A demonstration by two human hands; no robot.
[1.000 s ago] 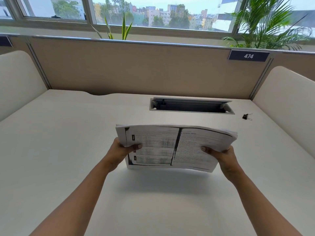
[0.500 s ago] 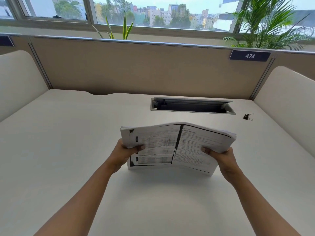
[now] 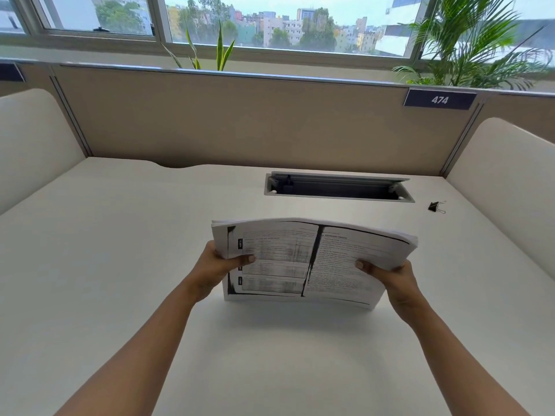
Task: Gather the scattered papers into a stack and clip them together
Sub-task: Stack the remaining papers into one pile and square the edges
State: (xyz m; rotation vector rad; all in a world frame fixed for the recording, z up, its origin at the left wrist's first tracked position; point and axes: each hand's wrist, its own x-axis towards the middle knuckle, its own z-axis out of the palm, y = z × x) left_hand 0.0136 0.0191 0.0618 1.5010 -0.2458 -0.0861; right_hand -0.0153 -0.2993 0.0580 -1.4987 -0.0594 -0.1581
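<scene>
Gripping stack; txt illegible.

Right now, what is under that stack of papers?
Only bare white desk shows below the stack of papers. The left hand and right hand grip its sides; fingers behind are covered.

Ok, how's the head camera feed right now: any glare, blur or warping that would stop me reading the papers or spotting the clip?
Head view: soft daylight, no glare on the desk; the paper stack throws a faint shadow beneath it; its print is too smeared to read; wide-angle bowing curves the partition rail; the binder clip is small but distinct at far right.
</scene>
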